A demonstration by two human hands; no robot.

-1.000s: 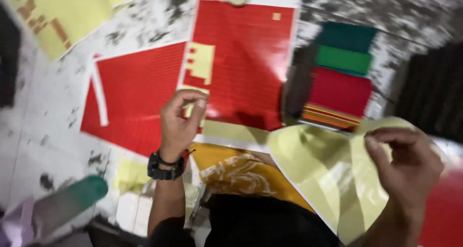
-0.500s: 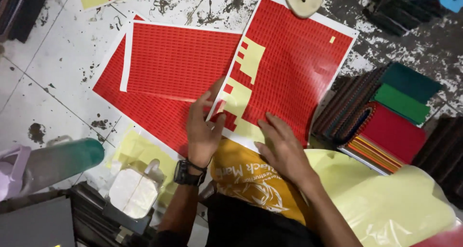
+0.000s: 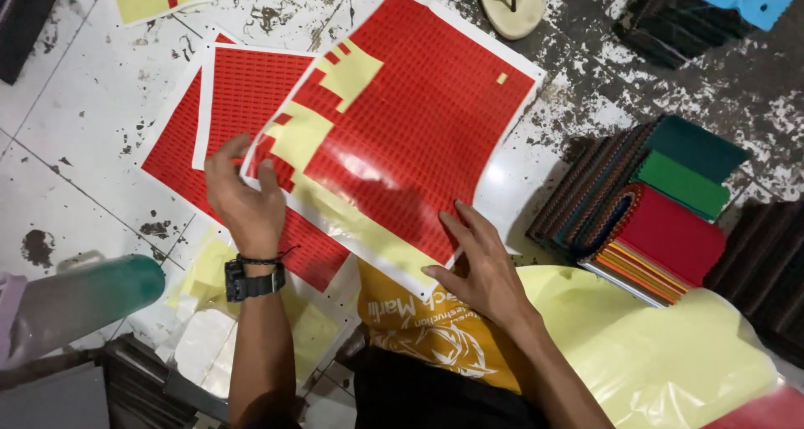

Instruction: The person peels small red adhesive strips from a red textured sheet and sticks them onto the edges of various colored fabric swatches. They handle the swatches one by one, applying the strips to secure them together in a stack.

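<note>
Holding a red sticker sheet flat on the floor w/ both hands.

Left hand grips the sheet's lower-left corner — thumb on top, fingers curled and close together at the edge, wristwatch on that wrist. Right hand lies flat near the sheet's bottom edge, fingers spread apart, tips touching the red. Sheet sits tilted, partly over a second red sheet; yellow backing shows at its upper-left and along the bottom — glare across the middle. Stack of coloured felt to the right, yellow backing paper just below it, sandal at top.
</note>
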